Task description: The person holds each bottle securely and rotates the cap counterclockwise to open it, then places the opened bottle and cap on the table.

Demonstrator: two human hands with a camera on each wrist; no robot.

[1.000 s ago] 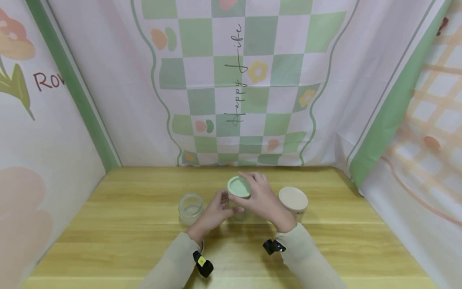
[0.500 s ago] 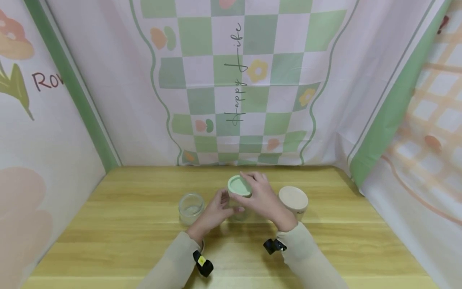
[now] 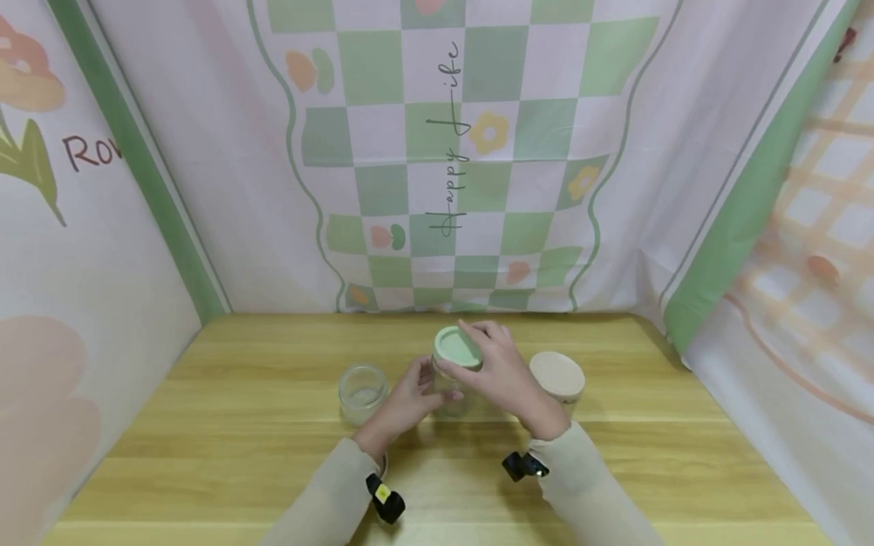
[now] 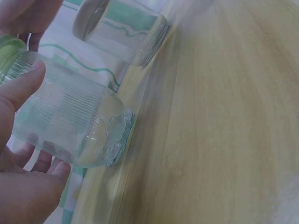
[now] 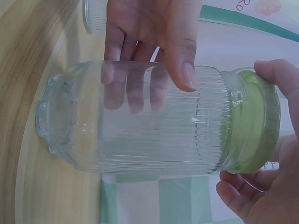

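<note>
Ribbed jar (image 5: pixel 154 140) toward far edge of counter (image 3: pixel 205 470)

Left hand (image 3: pixel 407 406) grips its side; right hand (image 3: pixel 501 371) pinches the green lid (image 3: pixel 455 346) on top. An open-topped jar (image 3: pixel 353 413) stands nearer the left edge, a beige-lidded jar (image 3: pixel 556 374) nearer the right.

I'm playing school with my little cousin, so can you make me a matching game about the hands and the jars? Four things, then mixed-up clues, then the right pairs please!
As the head camera sees it:

1. left hand
2. right hand
3. jar at far left
4. jar at far right

A. has a beige lid on
B. grips the green lid
C. has no lid on
D. holds the middle jar by its side

Right pairs: 1-D, 2-B, 3-C, 4-A
</note>
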